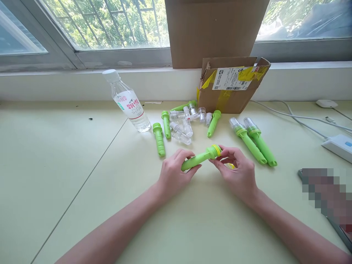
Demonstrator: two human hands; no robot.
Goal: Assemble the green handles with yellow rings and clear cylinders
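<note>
My left hand (176,170) is closed round the lower part of a green handle (200,158), which lies tilted up to the right above the table (214,227). At the handle's wide threaded end, thumb and fingers of my right hand (238,170) pinch a yellow ring (217,150). A further yellow piece (230,166) shows under the right fingers. Behind my hands lie loose green handles (158,140) and several clear plastic tubes (180,134). Two green handles with clear tops (251,145) rest side by side to the right.
A water bottle (130,102) leans at the back left. An open cardboard box (231,97) stands by the wall. Cables (299,116) and a white power strip (339,146) lie at the right, with a partly blurred phone (324,200) nearer the front.
</note>
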